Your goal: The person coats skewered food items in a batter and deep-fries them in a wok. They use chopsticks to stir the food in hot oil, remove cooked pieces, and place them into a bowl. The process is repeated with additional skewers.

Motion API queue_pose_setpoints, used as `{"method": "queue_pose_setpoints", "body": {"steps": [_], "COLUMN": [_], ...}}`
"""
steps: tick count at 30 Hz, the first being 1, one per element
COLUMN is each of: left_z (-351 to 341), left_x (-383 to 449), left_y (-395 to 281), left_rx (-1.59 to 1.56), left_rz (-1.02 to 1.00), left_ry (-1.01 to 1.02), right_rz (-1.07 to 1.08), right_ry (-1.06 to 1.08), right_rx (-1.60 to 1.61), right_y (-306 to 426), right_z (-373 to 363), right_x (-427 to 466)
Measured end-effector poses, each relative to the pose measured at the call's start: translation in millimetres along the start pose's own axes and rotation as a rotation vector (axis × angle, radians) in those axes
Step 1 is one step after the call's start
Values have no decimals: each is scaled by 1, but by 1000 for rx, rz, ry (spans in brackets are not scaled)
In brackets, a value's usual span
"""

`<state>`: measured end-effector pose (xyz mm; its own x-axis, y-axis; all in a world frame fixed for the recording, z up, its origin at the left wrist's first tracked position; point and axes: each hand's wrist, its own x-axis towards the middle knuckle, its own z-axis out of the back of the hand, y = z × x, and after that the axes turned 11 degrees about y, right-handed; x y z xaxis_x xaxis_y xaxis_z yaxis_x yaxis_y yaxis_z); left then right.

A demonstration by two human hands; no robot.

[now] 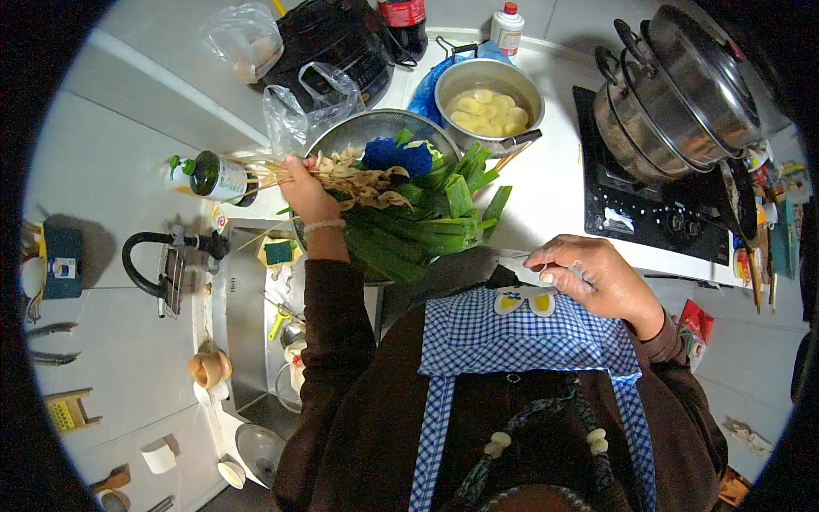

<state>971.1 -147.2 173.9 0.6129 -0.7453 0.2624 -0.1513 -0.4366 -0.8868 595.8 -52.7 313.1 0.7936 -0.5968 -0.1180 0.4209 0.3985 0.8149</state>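
Observation:
My left hand (306, 185) grips a bundle of thin wooden skewers threaded with tan, folded pieces of food (374, 185). The bare stick ends point left, towards a green pump bottle (221, 177). Beneath the bundle, long green leafy vegetables (416, 237) are heaped over a metal mesh basin (377, 118). Something deep blue (398, 158) lies among them. My right hand (592, 275) is in front of the checked apron (531, 339), its fingers bent and the thumb close to them. Whether anything small is between those fingertips is unclear.
Behind the greens stands a metal pot (540, 96) with pale yellow slices in liquid. Stacked steel pots (678, 96) rest on a black cooktop (646, 224) at right. At left are a sink (246, 320) and a black faucet (144, 262). Plastic bags (313, 105) lie at the back.

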Motion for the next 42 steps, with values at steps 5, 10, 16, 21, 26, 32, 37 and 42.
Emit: {"method": "queue_pose_setpoints", "body": {"steps": [5,10,16,21,26,32,37,42], "left_z": [27,34,41,60,107,101,90,46], "left_x": [-4,-11,15,24,9,1,-2,-10], "left_y": [-10,-20,-48,-62,-38,-17,-15,-23], "left_rx": [-13,11,-37,-154,-112,130,173,526], "left_rz": [112,172,178,499,700,521,305,75], "left_ry": [-195,-194,-350,-410,-290,-546,-476,-191], "right_rz": [4,17,37,64,43,67,91,91], "right_ry": [-1,14,23,8,18,10,7,20], "right_rx": [3,2,6,27,46,56,47,62], "right_y": [-9,-20,-23,-30,-29,-35,-42,-43], "right_z": [5,7,12,13,17,18,19,22], "right_x": [-11,-19,-25,-30,-32,-34,-37,-39]}}
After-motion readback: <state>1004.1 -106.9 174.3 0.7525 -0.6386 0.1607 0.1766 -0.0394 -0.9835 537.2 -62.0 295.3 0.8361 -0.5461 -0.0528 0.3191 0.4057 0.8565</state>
